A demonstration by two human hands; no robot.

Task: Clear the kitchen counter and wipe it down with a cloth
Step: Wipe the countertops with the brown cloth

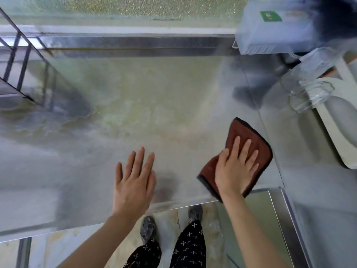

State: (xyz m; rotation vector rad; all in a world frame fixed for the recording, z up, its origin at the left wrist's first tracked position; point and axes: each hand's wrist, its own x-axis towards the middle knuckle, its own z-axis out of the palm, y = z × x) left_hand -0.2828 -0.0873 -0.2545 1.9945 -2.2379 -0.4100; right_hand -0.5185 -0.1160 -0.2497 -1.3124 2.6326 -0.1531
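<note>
A stainless steel counter [119, 117] fills most of the head view, its surface streaked and dull. A folded brown cloth [245, 138] with a dark edge lies flat on the counter near the front right corner. My right hand [234, 169] presses down flat on the cloth, fingers spread over it. My left hand [134, 180] rests open on the bare counter near the front edge, left of the cloth, holding nothing.
A dark wire rack [17, 60] stands at the far left. At the back right sit a grey-white box [270, 28] with a green label, a clear plastic container [307, 91] and a white board [340, 122]. Below the counter edge are my legs and the floor [168, 225].
</note>
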